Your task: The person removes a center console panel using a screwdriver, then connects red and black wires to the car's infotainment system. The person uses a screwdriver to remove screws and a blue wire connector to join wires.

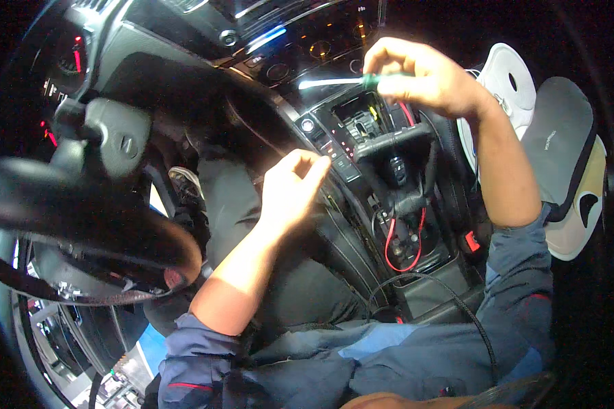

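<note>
My right hand (433, 78) is raised over the centre console, closed round the green handle of a screwdriver (370, 82). Its bright shaft points left, toward the dashboard controls, and its tip touches nothing that I can see. Lower and to the left, my left hand (290, 184) hovers beside the console's near edge. Its thumb and fingers are pinched together; whatever they hold, if anything, is hidden. Between and below the hands, a black console trim piece (396, 146) sits tilted up from the opened console (426, 262), where bare fittings show.
A red wire (389, 252) loops out of the console, and a black braided cable (467, 310) arcs toward my lap. The steering wheel (82, 225) fills the left side. Padded flat pieces (559, 146) lie on the right, near a red buckle (471, 240).
</note>
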Action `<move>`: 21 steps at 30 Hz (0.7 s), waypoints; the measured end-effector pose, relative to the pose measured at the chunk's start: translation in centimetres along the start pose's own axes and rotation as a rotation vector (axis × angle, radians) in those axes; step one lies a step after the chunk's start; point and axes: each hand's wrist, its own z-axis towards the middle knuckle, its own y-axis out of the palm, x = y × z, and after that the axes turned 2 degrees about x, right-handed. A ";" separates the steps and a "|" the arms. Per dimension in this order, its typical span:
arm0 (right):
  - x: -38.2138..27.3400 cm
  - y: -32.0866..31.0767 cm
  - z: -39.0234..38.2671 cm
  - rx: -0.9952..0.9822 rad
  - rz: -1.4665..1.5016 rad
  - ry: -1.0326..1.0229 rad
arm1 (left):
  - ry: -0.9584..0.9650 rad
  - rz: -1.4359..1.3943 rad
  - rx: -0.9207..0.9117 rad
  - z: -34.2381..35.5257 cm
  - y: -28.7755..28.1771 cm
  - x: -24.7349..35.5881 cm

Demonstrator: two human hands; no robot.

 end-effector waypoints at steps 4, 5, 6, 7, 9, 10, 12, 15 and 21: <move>1.2 3.2 1.7 -0.189 -0.278 -0.045 | 0.084 -0.543 -0.087 1.3 2.6 1.3; 1.7 4.1 2.4 -0.262 -0.146 -0.124 | 0.085 -0.361 -0.043 1.5 2.5 1.4; 2.1 4.9 2.9 -0.327 -0.080 -0.069 | 0.227 -0.200 -0.004 1.6 2.3 1.3; 2.5 5.2 3.0 -0.355 0.005 -0.062 | 0.206 0.012 0.039 1.7 1.8 1.2; 3.2 5.0 3.1 -0.232 -0.179 0.086 | 0.022 -0.202 0.128 1.8 0.5 0.7; 3.7 4.9 3.1 -0.153 -0.249 0.120 | -0.172 -0.386 0.198 1.9 -0.3 0.4; 4.9 6.0 3.4 0.155 -0.007 0.280 | -0.203 -0.757 0.296 2.1 -1.6 -0.4; 6.6 7.1 3.2 0.265 0.359 0.569 | -0.252 -0.580 0.176 1.7 -1.9 -1.5; 9.0 7.8 3.9 0.294 0.834 0.555 | 0.091 -0.176 0.003 1.7 0.8 -4.1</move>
